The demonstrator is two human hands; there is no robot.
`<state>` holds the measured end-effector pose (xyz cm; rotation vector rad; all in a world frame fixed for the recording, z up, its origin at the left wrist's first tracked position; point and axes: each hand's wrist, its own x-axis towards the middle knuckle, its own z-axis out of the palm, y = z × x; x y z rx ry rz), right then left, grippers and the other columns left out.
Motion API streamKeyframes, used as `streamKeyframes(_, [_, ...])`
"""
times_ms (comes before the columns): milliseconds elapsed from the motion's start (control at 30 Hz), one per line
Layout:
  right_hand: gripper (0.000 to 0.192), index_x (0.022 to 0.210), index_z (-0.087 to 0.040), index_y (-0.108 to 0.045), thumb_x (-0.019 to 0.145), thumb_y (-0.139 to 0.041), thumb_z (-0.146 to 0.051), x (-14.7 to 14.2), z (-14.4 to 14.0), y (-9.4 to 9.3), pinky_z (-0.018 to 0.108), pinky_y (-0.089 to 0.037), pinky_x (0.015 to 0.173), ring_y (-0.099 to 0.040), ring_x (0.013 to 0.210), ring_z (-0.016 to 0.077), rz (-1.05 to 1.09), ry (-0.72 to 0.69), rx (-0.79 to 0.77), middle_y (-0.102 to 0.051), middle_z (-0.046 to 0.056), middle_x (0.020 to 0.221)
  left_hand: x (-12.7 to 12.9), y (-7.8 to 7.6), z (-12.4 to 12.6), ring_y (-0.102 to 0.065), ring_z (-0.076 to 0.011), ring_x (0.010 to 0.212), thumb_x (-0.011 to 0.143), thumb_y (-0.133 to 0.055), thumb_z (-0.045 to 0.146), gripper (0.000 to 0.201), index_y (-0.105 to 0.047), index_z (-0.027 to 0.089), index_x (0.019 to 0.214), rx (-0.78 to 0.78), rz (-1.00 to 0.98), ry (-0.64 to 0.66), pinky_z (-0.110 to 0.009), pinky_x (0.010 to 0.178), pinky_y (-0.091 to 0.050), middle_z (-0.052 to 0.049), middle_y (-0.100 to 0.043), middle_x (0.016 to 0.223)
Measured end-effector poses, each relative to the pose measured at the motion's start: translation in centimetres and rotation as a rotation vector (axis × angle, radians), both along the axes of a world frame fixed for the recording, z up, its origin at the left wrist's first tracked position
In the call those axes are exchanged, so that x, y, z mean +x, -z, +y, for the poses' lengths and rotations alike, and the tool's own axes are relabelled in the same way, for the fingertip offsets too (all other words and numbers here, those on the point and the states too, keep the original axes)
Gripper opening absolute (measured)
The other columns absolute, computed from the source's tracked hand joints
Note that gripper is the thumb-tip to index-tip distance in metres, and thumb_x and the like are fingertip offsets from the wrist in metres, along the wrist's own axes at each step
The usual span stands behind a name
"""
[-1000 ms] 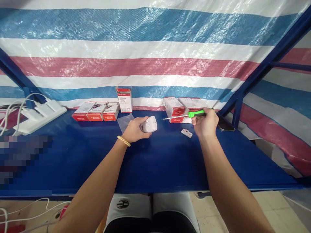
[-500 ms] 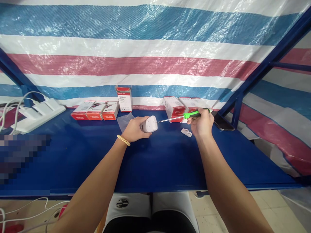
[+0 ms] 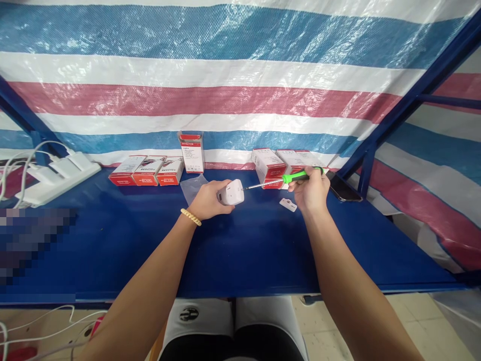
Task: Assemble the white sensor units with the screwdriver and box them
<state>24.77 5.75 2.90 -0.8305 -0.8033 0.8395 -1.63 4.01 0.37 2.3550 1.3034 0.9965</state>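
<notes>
A makeshift assembly stall: blue workbench (image 3: pixel 240 260), striped tarpaulin (image 3: pixel 225 95) walls (boxed products (image 3: pixel 145 172) lined up).

White detector unit (image 3: pixel 233 192) and green-handled screwdriver (image 3: pixel 282 180)

The unit is a small, rounded white housing, held just above the blue table (image 3: pixel 240 250), tilted on its side. The screwdriver lies nearly level to the unit's right, its slim metal shaft pointing left, tip meeting the unit's right face.
</notes>
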Motion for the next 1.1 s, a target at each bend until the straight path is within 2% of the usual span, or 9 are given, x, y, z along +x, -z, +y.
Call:
streamKeyframes(167, [0.025, 0.064, -0.022, -0.046, 0.073, -0.065, -0.035, 0.02, -0.17, -0.04, 0.022, -0.043, 0.029, -0.053, 0.034, 0.0117, -0.020, -0.004, 0.030, -0.050, -0.005, 0.041, 0.00, 0.06, 0.08, -0.064, -0.0252, 0.099, 0.060, -0.075, 0.035, 0.066, -0.062, 0.019, 0.123, -0.003, 0.018, -0.008, -0.036, 0.087, -0.051, -0.004, -0.070, 0.109])
streamKeyframes(367, [0.026, 0.062, -0.021, -0.048, 0.067, -0.069, -0.036, -0.04, -0.10, -0.05, 0.023, -0.042, 0.028, -0.052, 0.032, 0.0125, -0.002, 0.018, 0.087, -0.050, -0.007, 0.040, 0.09, 0.01, 0.14, -0.064, -0.0249, 0.095, 0.060, -0.075, 0.038, 0.068, -0.062, 0.018, 0.124, -0.026, 0.055, -0.034, -0.034, 0.083, -0.050, -0.004, -0.070, 0.103])
streamKeyframes(633, [0.016, 0.069, -0.023, -0.053, 0.070, -0.065, -0.033, 0.06, -0.19, 0.18, 0.028, -0.053, 0.040, -0.056, 0.037, 0.0119, -0.080, 0.043, 0.193, -0.051, -0.008, 0.047, 0.17, -0.36, -0.02, -0.064, -0.0225, 0.083, 0.061, -0.074, 0.044, 0.070, -0.062, 0.017, 0.124, -0.078, 0.148, -0.130, -0.031, 0.074, -0.049, -0.004, -0.070, 0.094])
streamKeyframes(800, [0.013, 0.072, -0.024, -0.055, 0.070, -0.066, -0.030, -0.05, -0.41, 0.36, 0.031, -0.056, 0.047, -0.058, 0.040, 0.0125, -0.114, 0.057, 0.241, -0.053, -0.008, 0.050, 0.27, -0.63, -0.18, -0.061, -0.0186, 0.070, 0.062, -0.073, 0.044, 0.061, -0.066, 0.017, 0.117, -0.097, 0.162, -0.142, -0.028, 0.063, -0.046, -0.001, -0.069, 0.080])
streamKeyframes(900, [0.011, 0.074, -0.024, -0.055, 0.071, -0.065, -0.029, -0.06, -0.50, 0.41, 0.031, -0.057, 0.048, -0.058, 0.041, 0.0119, -0.113, 0.049, 0.235, -0.054, -0.008, 0.052, 0.23, -0.55, -0.15, -0.063, -0.0197, 0.074, 0.063, -0.072, 0.045, 0.062, -0.065, 0.018, 0.119, -0.113, 0.152, -0.141, -0.029, 0.065, -0.047, -0.002, -0.070, 0.085])
streamKeyframes(1100, [0.014, 0.074, -0.023, -0.054, 0.073, -0.066, -0.032, 0.09, -0.44, 0.38, 0.028, -0.055, 0.043, -0.057, 0.039, 0.0118, -0.125, 0.034, 0.201, -0.054, -0.008, 0.050, -0.01, 0.05, 0.16, -0.064, -0.0248, 0.090, 0.062, -0.073, 0.042, 0.071, -0.060, 0.019, 0.128, -0.061, 0.141, -0.127, -0.035, 0.080, -0.050, -0.006, -0.070, 0.103])
